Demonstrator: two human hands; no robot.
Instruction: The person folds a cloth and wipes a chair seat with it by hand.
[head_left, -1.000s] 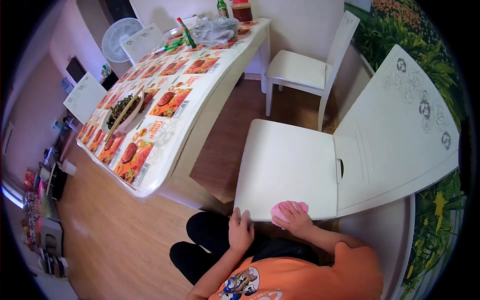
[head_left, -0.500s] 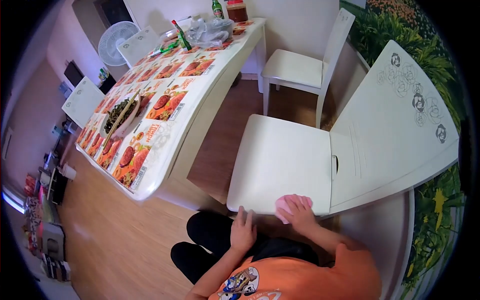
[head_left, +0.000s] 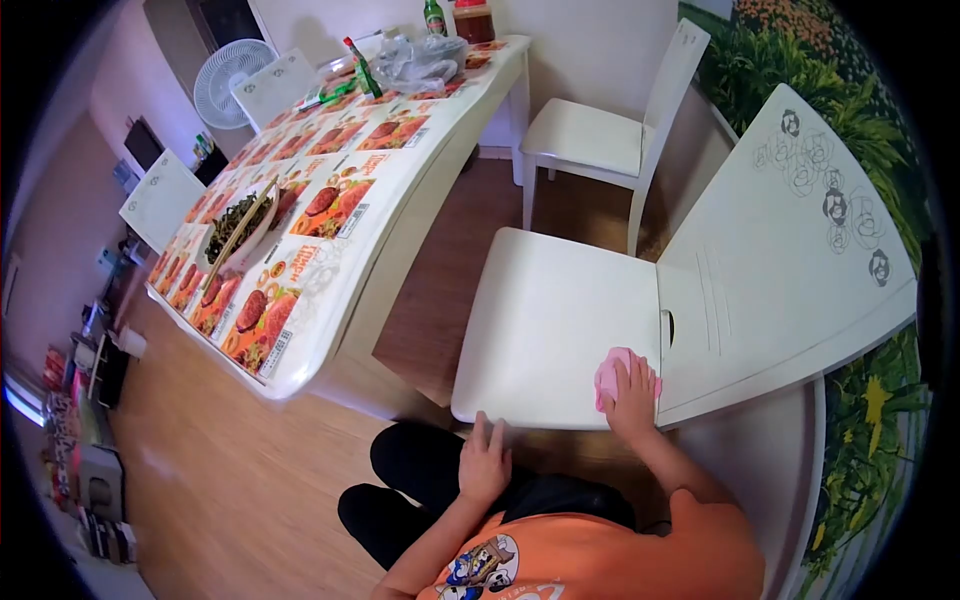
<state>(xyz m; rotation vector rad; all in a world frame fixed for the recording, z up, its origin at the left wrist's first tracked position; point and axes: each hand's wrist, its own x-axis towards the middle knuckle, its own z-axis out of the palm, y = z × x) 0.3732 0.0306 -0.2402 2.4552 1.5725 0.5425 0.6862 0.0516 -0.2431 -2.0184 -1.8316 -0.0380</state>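
A pink cloth (head_left: 610, 378) lies on the seat of the white chair (head_left: 550, 320), close to where the seat meets the backrest. My right hand (head_left: 633, 402) presses on the cloth, its fingers spread over it. At the seat's front left corner, my left hand (head_left: 485, 463) rests with its fingertips on the edge, fingers a little apart and nothing in them. Dark line drawings of flowers mark the backrest (head_left: 760, 260).
Left of the chair stands a table (head_left: 400, 210) with a patterned cover, a bowl of dark food (head_left: 262, 228) with chopsticks, plastic bags (head_left: 415, 65) and bottles. Behind are another white chair (head_left: 585, 140) and a fan (head_left: 228, 85).
My right hand and the pink cloth have moved right and farther up the seat, toward the backrest. My left hand stays at the seat edge. The view has shifted slightly.
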